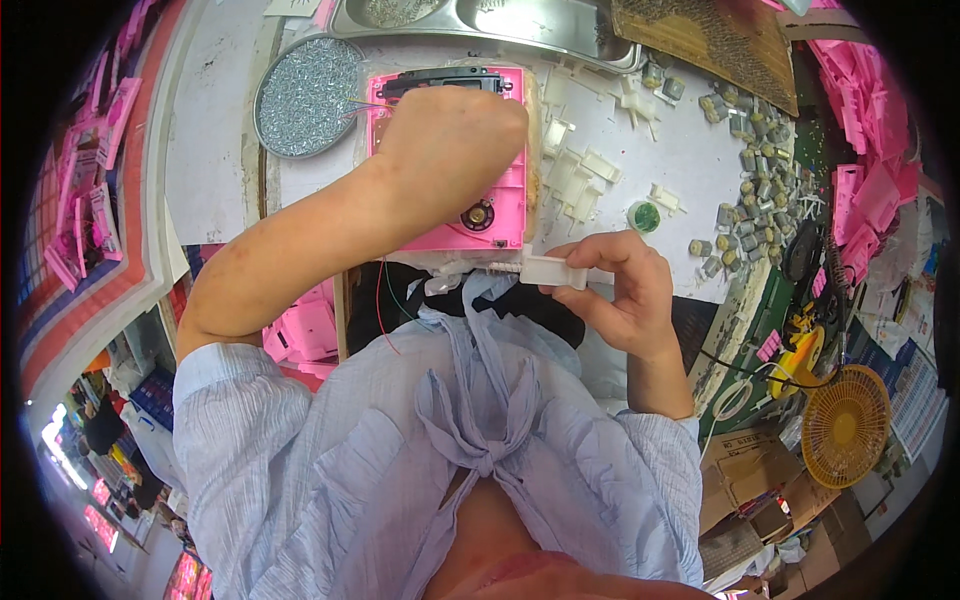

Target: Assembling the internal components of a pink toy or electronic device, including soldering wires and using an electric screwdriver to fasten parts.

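Note:
A pink plastic housing (512, 200) lies on the table in front of me. My left hand (455, 135) is closed over its upper part, with the fingertips hidden beneath the hand. A black bar-shaped part (490, 82) sits along the housing's far edge. Near its lower right is a small round black part (478, 214) with a metallic centre. Just off the housing's near right corner, my right hand (625, 285) pinches a white box-shaped plastic part (553, 271) between thumb and fingers. A ridged white rod shows at that part's left end.
Left of the housing stands a round dish of small metal screws (310, 95). White plastic parts (580, 185), a small green-filled cup (644, 216) and many small motors (745, 220) spread to the right. A steel tray (540, 25) lies at the back, beside a cardboard sheet (715, 45).

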Demonstrator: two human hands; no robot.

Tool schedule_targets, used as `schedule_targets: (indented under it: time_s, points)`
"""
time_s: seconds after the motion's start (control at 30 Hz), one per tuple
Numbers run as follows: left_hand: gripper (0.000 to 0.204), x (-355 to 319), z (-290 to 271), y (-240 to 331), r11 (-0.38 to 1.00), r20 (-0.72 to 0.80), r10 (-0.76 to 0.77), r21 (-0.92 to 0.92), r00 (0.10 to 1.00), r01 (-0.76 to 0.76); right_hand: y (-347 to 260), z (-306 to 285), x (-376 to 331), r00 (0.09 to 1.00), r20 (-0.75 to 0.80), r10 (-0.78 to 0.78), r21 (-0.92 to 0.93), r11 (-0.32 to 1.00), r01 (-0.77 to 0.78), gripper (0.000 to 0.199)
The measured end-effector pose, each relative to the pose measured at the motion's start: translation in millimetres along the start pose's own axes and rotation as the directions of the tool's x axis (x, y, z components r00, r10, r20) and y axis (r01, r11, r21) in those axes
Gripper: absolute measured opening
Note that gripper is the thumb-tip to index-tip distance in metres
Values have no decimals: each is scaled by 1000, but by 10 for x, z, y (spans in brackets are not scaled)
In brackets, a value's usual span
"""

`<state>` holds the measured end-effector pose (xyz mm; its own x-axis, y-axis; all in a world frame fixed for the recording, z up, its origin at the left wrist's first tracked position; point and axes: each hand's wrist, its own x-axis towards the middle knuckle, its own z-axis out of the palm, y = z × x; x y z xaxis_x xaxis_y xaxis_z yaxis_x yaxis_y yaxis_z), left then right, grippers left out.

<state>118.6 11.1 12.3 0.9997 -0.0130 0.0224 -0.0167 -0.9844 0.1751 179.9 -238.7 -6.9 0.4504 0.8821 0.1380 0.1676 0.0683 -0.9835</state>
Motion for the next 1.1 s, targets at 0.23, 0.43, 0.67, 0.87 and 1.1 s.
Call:
schedule_targets:
  time_s: [0.23,0.43,0.67,0.87,1.1]
  points:
    - [12,-218,86,-96,882,-128,-72,-471,989,3,-39,17,-41,986,-148,76,92,994,-63,31]
    - [11,-233,136,-85,916,-114,-11,-399,993,-36,-45,-118,32,981,-144,126,-83,987,-139,30]
    - [11,-510,-5,-217,793,-174,-179,-608,968,37,5,-159,447,987,-68,-145,-518,851,89,31]
    - [15,-717,283,-175,776,-359,-271,-631,893,-18,11,-4,765,961,126,-245,-698,667,262,32]
    - [16,-724,394,-192,821,-414,-238,-569,878,-46,26,22,974,917,282,-283,-682,613,399,29]
